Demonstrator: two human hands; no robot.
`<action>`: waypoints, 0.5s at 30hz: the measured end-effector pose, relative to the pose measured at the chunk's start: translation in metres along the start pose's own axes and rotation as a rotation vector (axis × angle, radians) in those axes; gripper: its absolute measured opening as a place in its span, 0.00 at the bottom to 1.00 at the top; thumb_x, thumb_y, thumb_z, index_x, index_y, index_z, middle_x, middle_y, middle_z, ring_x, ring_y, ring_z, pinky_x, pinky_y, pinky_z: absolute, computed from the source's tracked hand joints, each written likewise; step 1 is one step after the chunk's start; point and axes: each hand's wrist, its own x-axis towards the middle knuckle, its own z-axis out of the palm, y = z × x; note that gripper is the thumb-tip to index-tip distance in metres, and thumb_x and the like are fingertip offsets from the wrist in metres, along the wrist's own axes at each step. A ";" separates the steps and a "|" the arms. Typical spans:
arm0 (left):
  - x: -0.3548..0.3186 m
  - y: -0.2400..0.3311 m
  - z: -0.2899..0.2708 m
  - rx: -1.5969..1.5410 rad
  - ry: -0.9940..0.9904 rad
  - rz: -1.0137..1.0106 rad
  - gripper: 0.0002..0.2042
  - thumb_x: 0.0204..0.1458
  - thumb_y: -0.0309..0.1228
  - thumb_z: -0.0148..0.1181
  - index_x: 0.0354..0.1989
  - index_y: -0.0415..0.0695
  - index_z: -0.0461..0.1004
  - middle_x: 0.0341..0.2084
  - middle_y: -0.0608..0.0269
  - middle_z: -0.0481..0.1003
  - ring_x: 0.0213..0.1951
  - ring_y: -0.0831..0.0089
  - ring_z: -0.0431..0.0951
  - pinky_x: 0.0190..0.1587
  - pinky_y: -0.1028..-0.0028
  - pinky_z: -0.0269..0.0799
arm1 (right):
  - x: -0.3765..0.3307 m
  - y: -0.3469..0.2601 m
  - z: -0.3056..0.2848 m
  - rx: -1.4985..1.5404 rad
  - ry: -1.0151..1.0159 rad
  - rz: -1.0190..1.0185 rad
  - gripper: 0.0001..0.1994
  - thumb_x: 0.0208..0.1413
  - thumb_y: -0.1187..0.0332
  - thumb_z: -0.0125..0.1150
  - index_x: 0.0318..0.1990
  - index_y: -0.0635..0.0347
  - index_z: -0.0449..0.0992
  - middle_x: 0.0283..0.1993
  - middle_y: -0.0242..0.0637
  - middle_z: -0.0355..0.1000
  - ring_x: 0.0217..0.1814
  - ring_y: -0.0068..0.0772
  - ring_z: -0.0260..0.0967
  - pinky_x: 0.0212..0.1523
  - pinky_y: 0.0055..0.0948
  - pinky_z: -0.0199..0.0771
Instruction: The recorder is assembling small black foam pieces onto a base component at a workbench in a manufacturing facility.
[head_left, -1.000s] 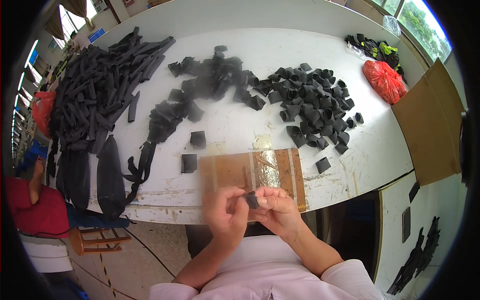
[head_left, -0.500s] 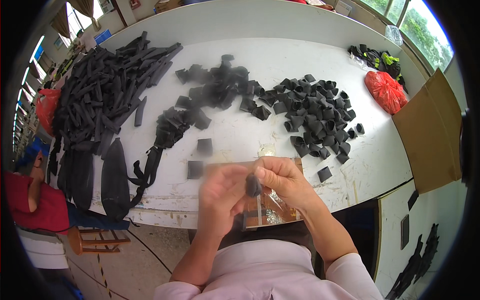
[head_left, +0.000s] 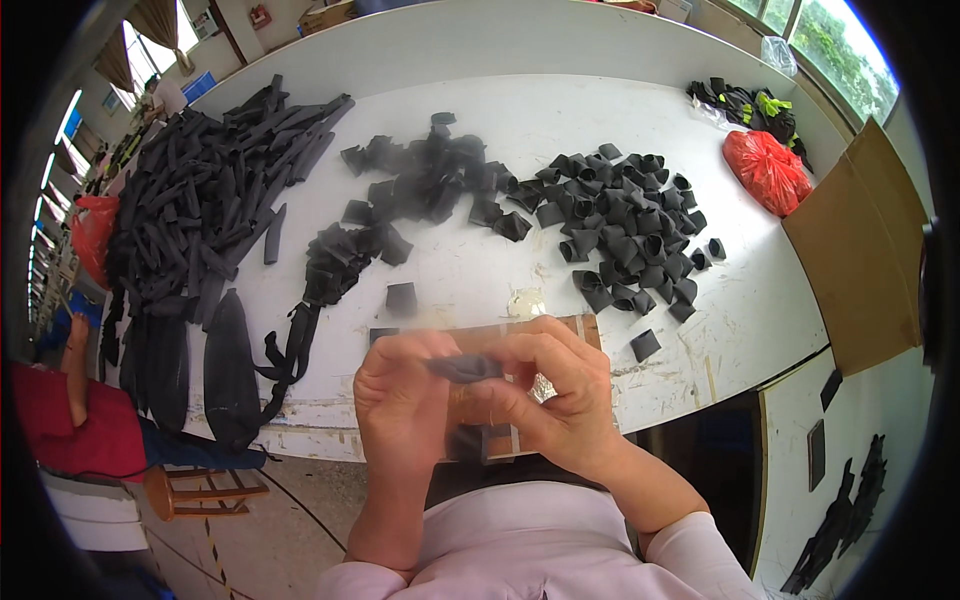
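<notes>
Between my hands is a small black fabric loop point(head_left: 465, 368), held sideways and slightly blurred. The fingers of my left hand point(head_left: 400, 395) pinch its left end, and my right hand point(head_left: 565, 390) grips the right end between thumb and fingers. Under my hands lies a brown board point(head_left: 585, 335) with shiny tape on it. A blurred dark piece point(head_left: 468, 440) shows below the loop, near the table's front edge; I cannot tell whether it rests on anything. Beyond my left hand lies a flat black fabric square point(head_left: 401, 299).
Rolled black loops point(head_left: 640, 220) are heaped right of centre, with flatter black pieces point(head_left: 435, 175) beside them. Long black fabric strips point(head_left: 200, 190) pile up at left. A red plastic bag point(head_left: 767, 172) and cardboard point(head_left: 860, 250) stand at right. Someone in red point(head_left: 85, 410) sits at left.
The loop has turned from upright to sideways and shifted left. My left hand, blurred and fingers spread before, now pinches it too. A dark blurred piece appears below my hands.
</notes>
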 end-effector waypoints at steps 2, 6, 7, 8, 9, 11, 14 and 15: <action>0.000 -0.004 -0.006 -0.046 -0.029 -0.014 0.05 0.50 0.27 0.54 0.32 0.40 0.68 0.30 0.61 0.67 0.36 0.69 0.64 0.43 0.70 0.62 | -0.001 0.006 0.001 -0.007 0.019 -0.021 0.11 0.37 0.75 0.64 0.31 0.63 0.71 0.25 0.37 0.65 0.25 0.34 0.63 0.23 0.27 0.63; -0.006 -0.007 -0.010 -0.104 -0.003 -0.080 0.04 0.50 0.27 0.54 0.32 0.40 0.68 0.30 0.61 0.67 0.37 0.69 0.64 0.43 0.70 0.63 | 0.001 0.014 0.002 -0.062 0.018 -0.108 0.07 0.37 0.78 0.62 0.27 0.64 0.71 0.21 0.37 0.63 0.23 0.34 0.61 0.22 0.27 0.61; -0.007 -0.007 -0.011 -0.074 0.019 -0.079 0.04 0.49 0.26 0.54 0.32 0.40 0.68 0.31 0.61 0.67 0.37 0.69 0.64 0.43 0.70 0.63 | 0.000 0.017 0.004 -0.059 0.012 -0.105 0.07 0.37 0.78 0.62 0.27 0.64 0.71 0.21 0.37 0.63 0.23 0.34 0.61 0.22 0.27 0.61; -0.008 -0.008 -0.012 -0.074 0.025 -0.078 0.04 0.49 0.26 0.54 0.32 0.40 0.68 0.31 0.61 0.67 0.37 0.69 0.64 0.43 0.70 0.63 | -0.002 0.021 0.006 -0.039 0.021 -0.101 0.07 0.37 0.78 0.62 0.27 0.64 0.71 0.21 0.36 0.63 0.23 0.34 0.60 0.21 0.27 0.60; -0.008 -0.009 -0.012 -0.058 0.022 -0.066 0.04 0.49 0.26 0.54 0.32 0.40 0.69 0.30 0.61 0.68 0.37 0.70 0.64 0.43 0.71 0.63 | -0.002 0.022 0.007 -0.019 0.030 -0.100 0.07 0.37 0.78 0.62 0.26 0.64 0.71 0.21 0.36 0.62 0.23 0.34 0.59 0.21 0.27 0.60; -0.007 -0.009 -0.013 -0.042 0.022 -0.050 0.05 0.49 0.26 0.55 0.31 0.39 0.69 0.30 0.60 0.68 0.37 0.70 0.65 0.43 0.72 0.63 | -0.004 0.021 0.008 -0.065 0.039 -0.121 0.06 0.37 0.78 0.61 0.26 0.64 0.71 0.20 0.37 0.62 0.23 0.34 0.59 0.21 0.26 0.59; 0.000 -0.014 -0.024 0.203 0.007 0.030 0.03 0.50 0.24 0.53 0.31 0.38 0.69 0.30 0.58 0.69 0.34 0.71 0.67 0.43 0.72 0.64 | 0.004 0.024 -0.001 0.013 -0.004 -0.075 0.05 0.39 0.79 0.60 0.26 0.64 0.71 0.20 0.36 0.63 0.21 0.30 0.60 0.21 0.25 0.59; 0.008 -0.018 -0.035 0.482 0.124 0.063 0.05 0.50 0.25 0.52 0.33 0.37 0.69 0.30 0.59 0.70 0.34 0.74 0.68 0.42 0.75 0.63 | 0.007 0.026 -0.007 0.131 -0.055 0.001 0.04 0.41 0.79 0.59 0.25 0.65 0.71 0.19 0.35 0.64 0.20 0.27 0.61 0.21 0.23 0.59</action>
